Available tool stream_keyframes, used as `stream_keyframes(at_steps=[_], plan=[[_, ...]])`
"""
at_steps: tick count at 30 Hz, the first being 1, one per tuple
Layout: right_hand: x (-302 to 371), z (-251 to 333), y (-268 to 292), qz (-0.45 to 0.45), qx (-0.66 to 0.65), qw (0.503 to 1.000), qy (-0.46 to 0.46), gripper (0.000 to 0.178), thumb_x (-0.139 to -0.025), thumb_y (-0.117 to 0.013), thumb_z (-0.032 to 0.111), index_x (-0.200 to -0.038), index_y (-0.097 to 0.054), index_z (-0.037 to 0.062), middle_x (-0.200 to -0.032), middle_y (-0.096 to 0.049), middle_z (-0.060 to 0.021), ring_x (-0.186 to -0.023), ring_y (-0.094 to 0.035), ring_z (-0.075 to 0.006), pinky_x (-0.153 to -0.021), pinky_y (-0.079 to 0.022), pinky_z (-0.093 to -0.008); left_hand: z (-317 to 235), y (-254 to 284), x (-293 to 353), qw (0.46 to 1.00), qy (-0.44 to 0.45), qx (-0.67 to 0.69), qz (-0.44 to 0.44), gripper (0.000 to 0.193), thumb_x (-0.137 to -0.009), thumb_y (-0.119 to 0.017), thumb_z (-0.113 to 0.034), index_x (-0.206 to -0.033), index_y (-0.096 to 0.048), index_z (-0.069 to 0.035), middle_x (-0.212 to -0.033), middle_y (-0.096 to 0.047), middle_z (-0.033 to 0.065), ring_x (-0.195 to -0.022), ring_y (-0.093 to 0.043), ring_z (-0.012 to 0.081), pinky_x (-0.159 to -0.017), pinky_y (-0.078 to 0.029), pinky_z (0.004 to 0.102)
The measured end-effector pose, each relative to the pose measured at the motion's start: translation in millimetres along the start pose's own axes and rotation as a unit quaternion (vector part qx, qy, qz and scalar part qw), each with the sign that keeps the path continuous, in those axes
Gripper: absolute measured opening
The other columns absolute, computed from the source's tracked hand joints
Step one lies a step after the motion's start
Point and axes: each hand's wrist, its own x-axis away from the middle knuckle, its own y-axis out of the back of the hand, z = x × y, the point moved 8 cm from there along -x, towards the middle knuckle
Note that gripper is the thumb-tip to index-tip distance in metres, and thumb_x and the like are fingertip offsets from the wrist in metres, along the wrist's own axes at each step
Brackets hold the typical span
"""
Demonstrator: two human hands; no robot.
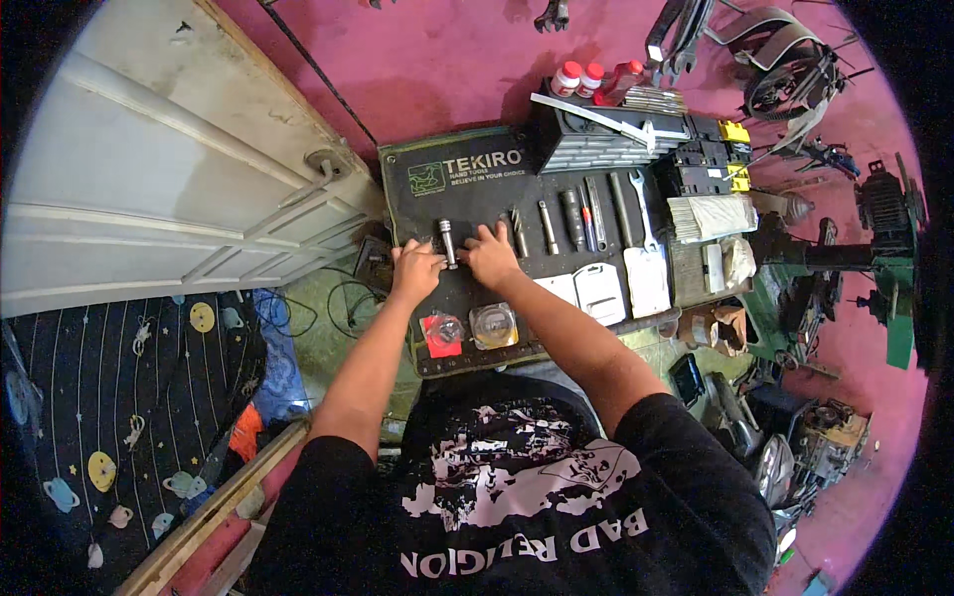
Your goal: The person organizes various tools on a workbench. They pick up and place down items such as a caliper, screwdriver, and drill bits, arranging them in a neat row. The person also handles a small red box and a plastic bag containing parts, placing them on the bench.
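1. Watching remotely: the bright metal tool [446, 241] lies on the dark mat [412, 204], between the two hands, to the left of the tool row.
2. Left grip [417, 270]: fingers partly bent, tips close to the tool's lower end. I cannot tell whether it has hold.
3. Right grip [489, 260]: fingers parted and loosely bent, palm down, nothing enclosed. One digit points toward that same lower end; contact unclear from my seat.
4. Progress, my judgement: most of the laying-out looks done. The row runs to the right, from a fluted bit [520, 233] to an open-ended wrench [644, 212], pieces roughly upright to my view and apart from each other.
5. Left over, I judge: settling the bright tool in its place. I cannot tell whether anything else remains.
6. Its look: slim, silvery, shiny shaft; thicker, ringed upper end; a small wider foot. Slight lean. Fine detail too small to read.
7. Nearer the wearer: a red packet [443, 336] and a yellowish packet [493, 326], side by side.
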Motion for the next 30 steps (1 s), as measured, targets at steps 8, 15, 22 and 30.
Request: stream_keyframes(at_steps=[8, 15, 22, 30], plan=[[-6, -5, 12, 0.079, -0.073, 0.990, -0.086, 0.029, -0.092, -0.063, 0.036, -0.111, -0.080, 0.0214, -0.114, -0.070, -0.0036, -0.125, -0.052, -0.0292, -0.114, -0.024, -0.0689, 4, -2, 0, 0.999, 0.041, -0.023, 0.027, 0.021, -0.080, -0.078, -0.027, -0.099, -0.082, -0.018, -0.090, -0.067, 0.0053, -0.099, -0.060, 0.0278, -0.088, -0.040, 0.0454], [-19, -16, -20, 0.160, -0.112, 0.966, -0.169, 0.036, -0.087, -0.072, 0.056, -0.115, -0.078, 0.0348, -0.113, -0.073, -0.0052, -0.124, -0.055, -0.0308, -0.107, -0.024, -0.0731, 29, -31, -19, 0.954, 0.269, 0.073, 0.111, 0.028, -0.091, -0.069, -0.042, -0.101, -0.079, -0.017, -0.098, -0.075, 0.0129, -0.102, -0.067, 0.0368, -0.092, -0.038, 0.0578], [-14, -20, -16, 0.116, -0.145, 0.963, -0.195, 0.034, -0.086, -0.073, 0.054, -0.115, -0.078, 0.0389, -0.109, -0.075, -0.0021, -0.119, -0.056, -0.0303, -0.101, -0.029, -0.0686, 28, -32, -20, 0.940, 0.321, 0.098, 0.067, 0.025, -0.092, -0.069, -0.042, -0.099, -0.079, -0.020, -0.095, -0.076, 0.0126, -0.103, -0.068, 0.0379, -0.096, -0.036, 0.0650], [-14, -20, -10, 0.120, -0.125, 0.968, -0.182, 0.030, -0.089, -0.070, 0.050, -0.116, -0.078, 0.0371, -0.110, -0.074, -0.0018, -0.119, -0.057, -0.0300, -0.103, -0.027, -0.0688, 32, -36, -23, 0.938, 0.329, 0.080, 0.073, 0.027, -0.091, -0.069, -0.045, -0.104, -0.080, -0.023, -0.097, -0.077, 0.0137, -0.103, -0.069, 0.0393, -0.097, -0.036, 0.0673]])
